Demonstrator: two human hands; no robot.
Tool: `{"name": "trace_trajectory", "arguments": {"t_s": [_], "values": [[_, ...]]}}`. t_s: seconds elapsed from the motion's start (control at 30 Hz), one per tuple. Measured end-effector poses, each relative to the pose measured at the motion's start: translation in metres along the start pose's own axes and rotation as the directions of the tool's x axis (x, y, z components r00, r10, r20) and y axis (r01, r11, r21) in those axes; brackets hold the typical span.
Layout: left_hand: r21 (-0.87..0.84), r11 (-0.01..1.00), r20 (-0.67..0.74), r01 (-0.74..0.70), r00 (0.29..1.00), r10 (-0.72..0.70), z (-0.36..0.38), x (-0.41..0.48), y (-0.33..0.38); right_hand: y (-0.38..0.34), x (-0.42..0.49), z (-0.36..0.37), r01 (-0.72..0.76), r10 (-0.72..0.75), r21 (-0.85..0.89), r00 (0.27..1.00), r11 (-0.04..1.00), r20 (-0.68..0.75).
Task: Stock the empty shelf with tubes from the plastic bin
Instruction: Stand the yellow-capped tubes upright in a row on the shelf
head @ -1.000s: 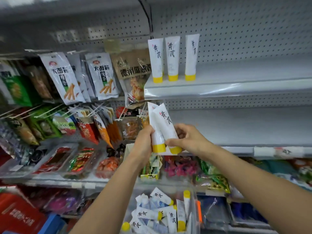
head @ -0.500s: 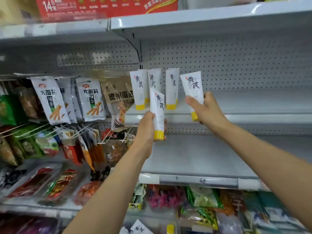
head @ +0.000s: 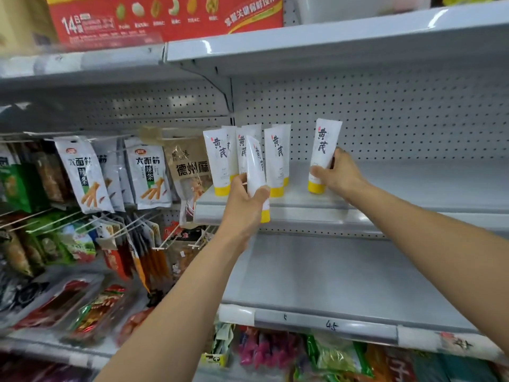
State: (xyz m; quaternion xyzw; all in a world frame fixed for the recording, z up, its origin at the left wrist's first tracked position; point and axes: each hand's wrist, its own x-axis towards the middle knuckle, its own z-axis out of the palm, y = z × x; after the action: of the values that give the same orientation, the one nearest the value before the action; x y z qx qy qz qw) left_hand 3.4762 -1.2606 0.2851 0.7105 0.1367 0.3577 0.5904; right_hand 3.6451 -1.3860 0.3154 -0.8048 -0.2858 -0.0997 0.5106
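My right hand (head: 334,175) grips a white tube with a yellow cap (head: 323,153), cap down, its cap on or just above the grey shelf (head: 399,186). The tube stands to the right of several like tubes (head: 276,158) standing at the shelf's left end. My left hand (head: 245,202) holds another white tube (head: 256,166) upright in front of the shelf's front lip, before the standing tubes. The plastic bin is out of view.
A second grey shelf (head: 344,274) lies below, with a price rail at its front. Hanging snack packets (head: 82,172) fill the pegs to the left. A red carton (head: 165,17) sits on the top shelf. Bagged goods (head: 330,354) lie on the lowest shelf.
Both hands rose from near the bin to the upper shelf. My right hand carried its tube onto the shelf, right of the row; my left hand lifted its tube to the shelf's front edge.
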Motion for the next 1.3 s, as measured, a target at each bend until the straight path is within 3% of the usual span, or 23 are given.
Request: {"name": "trace_trajectory", "arguments": {"t_s": [0.5,0.6,0.67,0.77,0.8,0.87,0.93,1.0,1.2,1.3], "values": [[-0.095,0.995,0.042,-0.011,0.999,0.015,0.007,0.015,-0.001,0.017,0.044,0.022,-0.017,0.024,-0.173,0.999,0.985,0.040],[-0.078,0.997,0.053,-0.013,0.998,0.017,0.008,0.013,0.000,0.018,0.041,0.021,-0.079,0.094,-0.179,0.992,0.981,0.078],[-0.072,0.997,0.065,-0.002,0.998,0.007,0.008,0.012,0.001,0.019,0.033,0.018,-0.132,0.139,-0.180,0.990,0.975,0.024],[-0.072,0.997,0.068,0.026,0.997,-0.021,0.008,0.014,0.001,0.007,0.006,0.010,-0.009,-0.015,-0.159,0.989,0.987,-0.145],[-0.075,0.997,0.064,0.037,0.997,-0.032,0.009,0.014,0.001,0.001,-0.004,0.008,0.047,-0.058,-0.095,0.992,0.994,-0.114],[-0.074,0.996,0.060,0.044,0.997,-0.040,0.011,0.015,0.001,-0.015,-0.025,0.005,0.116,-0.121,0.052,0.986,0.992,0.111],[-0.073,0.997,0.076,0.038,0.997,-0.032,0.013,0.013,0.002,-0.031,-0.044,0.005,0.122,-0.150,0.096,0.910,0.988,0.388],[-0.083,0.996,0.099,0.029,0.995,-0.020,0.016,0.010,0.004,-0.040,-0.055,0.010,0.131,-0.164,0.100,0.845,0.986,0.509],[-0.066,0.998,0.157,-0.004,0.988,0.015,0.018,0.007,0.010,-0.043,-0.060,0.016,0.115,-0.160,0.136,0.905,0.984,0.394],[0.153,0.974,0.178,-0.170,0.974,0.142,0.011,0.006,0.008,-0.039,-0.053,0.009,0.109,-0.125,0.073,0.955,0.991,0.267]]}}
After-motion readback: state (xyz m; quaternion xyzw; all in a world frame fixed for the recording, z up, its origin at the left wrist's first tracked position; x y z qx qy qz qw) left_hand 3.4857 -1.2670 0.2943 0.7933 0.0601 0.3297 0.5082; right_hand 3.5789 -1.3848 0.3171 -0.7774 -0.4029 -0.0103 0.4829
